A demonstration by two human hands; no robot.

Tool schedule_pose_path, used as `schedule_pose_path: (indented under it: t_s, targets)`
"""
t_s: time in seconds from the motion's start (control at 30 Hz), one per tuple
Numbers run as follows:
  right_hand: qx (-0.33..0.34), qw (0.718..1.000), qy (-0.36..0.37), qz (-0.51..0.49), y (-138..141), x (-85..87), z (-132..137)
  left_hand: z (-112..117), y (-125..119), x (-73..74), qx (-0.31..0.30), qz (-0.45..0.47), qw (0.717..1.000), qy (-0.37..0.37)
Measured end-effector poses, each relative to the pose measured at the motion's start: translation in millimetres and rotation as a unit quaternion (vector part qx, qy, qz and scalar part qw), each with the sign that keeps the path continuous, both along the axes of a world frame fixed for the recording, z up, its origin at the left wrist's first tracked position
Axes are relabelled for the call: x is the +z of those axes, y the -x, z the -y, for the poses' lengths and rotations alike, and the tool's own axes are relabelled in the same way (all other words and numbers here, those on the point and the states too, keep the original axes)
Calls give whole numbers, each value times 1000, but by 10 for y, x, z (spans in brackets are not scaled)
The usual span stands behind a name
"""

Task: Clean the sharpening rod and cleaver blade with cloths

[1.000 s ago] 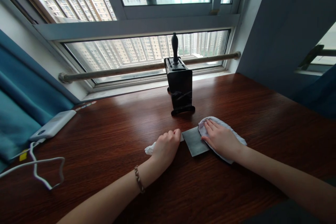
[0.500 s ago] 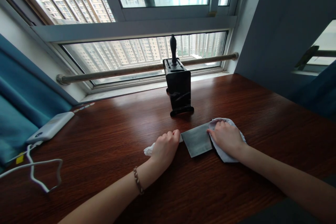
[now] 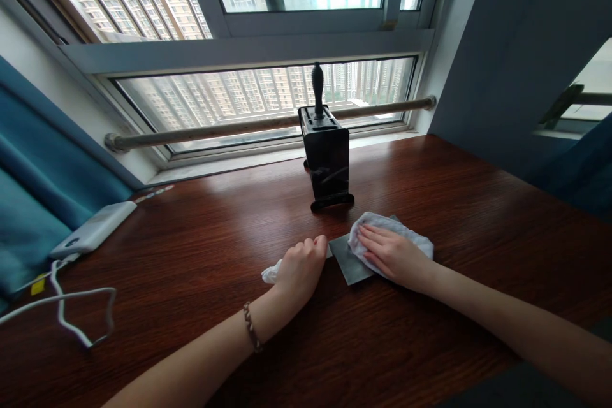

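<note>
A cleaver [image 3: 348, 261] with a wide grey blade lies low over the table, blade to the right. My left hand [image 3: 302, 268] is closed around its handle, which the fingers mostly cover. A crumpled white end [image 3: 271, 273] sticks out on the left side of that fist. Over the blade lies a white cloth [image 3: 415, 241], pressed down by my right hand [image 3: 396, 256], its fingers stretched together across the fabric. The cloth hides much of the blade; a small far corner shows beyond it.
Behind the cleaver stands a black knife block [image 3: 327, 162] holding one black-handled tool [image 3: 317, 89]. A white power bank [image 3: 93, 229] with a white cable [image 3: 62, 312] lies at the left by a blue curtain [image 3: 33, 166]. The brown wooden table [image 3: 215, 217] meets a window with a rail [image 3: 215, 135].
My right hand has slid the cloth leftward along the blade, from its far end toward the handle. My left hand stays in place on the handle.
</note>
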State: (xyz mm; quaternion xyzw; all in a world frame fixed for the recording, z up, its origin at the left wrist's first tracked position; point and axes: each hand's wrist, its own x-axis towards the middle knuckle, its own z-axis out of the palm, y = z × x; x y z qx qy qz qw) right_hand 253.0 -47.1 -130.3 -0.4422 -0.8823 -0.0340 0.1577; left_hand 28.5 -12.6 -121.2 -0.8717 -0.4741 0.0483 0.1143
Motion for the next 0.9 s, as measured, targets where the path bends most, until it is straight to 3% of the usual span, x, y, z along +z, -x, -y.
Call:
schedule_pose_path:
  t_s: [0.13,0.53,0.67,0.9]
  targets:
    - [105,992,46,-42,28,15,1,-2,-12,5,2,0,1000,-1]
    - [-19,1000,6,-24,94,46,83,2,-7,5,-6,5,1000,-9]
    - [-17,999,6,-28,42,30,47,2,-10,16,-2,1,1000,-7]
    - [52,995,88,-11,89,17,20,10,-15,-4,-1,-4,1000,-8]
